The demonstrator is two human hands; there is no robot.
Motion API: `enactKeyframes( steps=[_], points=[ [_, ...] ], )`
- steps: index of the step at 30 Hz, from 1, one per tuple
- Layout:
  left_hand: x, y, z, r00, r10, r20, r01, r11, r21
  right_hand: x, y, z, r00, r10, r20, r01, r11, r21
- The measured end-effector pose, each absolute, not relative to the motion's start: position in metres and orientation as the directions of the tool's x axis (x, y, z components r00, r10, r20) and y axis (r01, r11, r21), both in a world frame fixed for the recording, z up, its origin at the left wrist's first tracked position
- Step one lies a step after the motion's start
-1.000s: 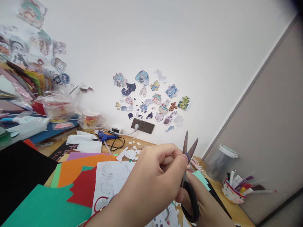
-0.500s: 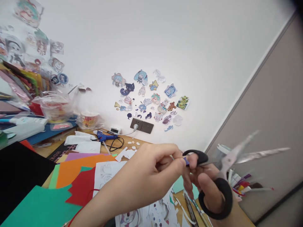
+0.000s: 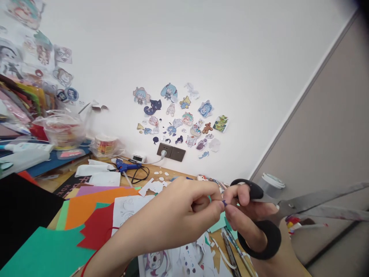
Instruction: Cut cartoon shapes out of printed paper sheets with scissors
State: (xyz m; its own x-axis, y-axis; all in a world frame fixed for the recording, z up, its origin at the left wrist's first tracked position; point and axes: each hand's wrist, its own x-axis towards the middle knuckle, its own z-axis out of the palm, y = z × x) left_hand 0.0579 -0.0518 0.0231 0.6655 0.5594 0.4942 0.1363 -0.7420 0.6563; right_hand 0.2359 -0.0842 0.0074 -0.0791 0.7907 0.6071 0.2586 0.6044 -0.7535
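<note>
Between the fingertips of both hands is a tiny purple piece (image 3: 224, 202), mostly covered, its material too small to tell. My left hand (image 3: 184, 215) pinches it with thumb and forefinger. My right hand (image 3: 245, 211) has its fingers through the black handle loops of a pair of scissors (image 3: 291, 206). Its thumb and forefinger tips meet the purple piece too. The scissor blades point off to the right, away from the piece, slightly apart. Below the hands lie printed sheets (image 3: 188, 261) with cartoon drawings.
Coloured sheets, orange (image 3: 95, 209), red (image 3: 98, 227) and green (image 3: 46, 250), lie at the left. Behind them are a blue glue gun (image 3: 127, 166) and white paper scraps (image 3: 152, 187). Tweezers (image 3: 230, 250) lie near the front. A lidded tub (image 3: 271, 184) stands at the right by the wall.
My right thumb and forefinger have closed in on the purple piece beside my left fingertips. The scissors have swung so their blades point more to the right and are less far apart.
</note>
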Motion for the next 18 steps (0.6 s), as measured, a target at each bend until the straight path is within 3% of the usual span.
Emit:
enactKeyframes(
  steps=[7,12,15,18],
  points=[
    [0.061,-0.048,0.021,0.692,0.548,0.47,0.176,-0.759,0.627,0.222,-0.087,0.007,0.005,0.767,0.642,0.343,0.601,-0.722],
    [0.067,-0.043,0.016,0.744,0.509,0.433,0.199,-0.787,0.584,0.227,-0.102,0.013,0.11,0.825,0.554,0.333,0.494,-0.803],
    [0.067,-0.037,0.012,0.798,0.479,0.367,0.251,-0.816,0.52,0.271,-0.113,0.006,0.212,0.872,0.44,0.423,0.324,-0.846],
    [0.068,-0.024,0.004,0.811,0.509,0.288,0.353,-0.818,0.454,0.334,-0.128,-0.016,0.353,0.902,0.247,0.606,-0.019,-0.795]
  ],
)
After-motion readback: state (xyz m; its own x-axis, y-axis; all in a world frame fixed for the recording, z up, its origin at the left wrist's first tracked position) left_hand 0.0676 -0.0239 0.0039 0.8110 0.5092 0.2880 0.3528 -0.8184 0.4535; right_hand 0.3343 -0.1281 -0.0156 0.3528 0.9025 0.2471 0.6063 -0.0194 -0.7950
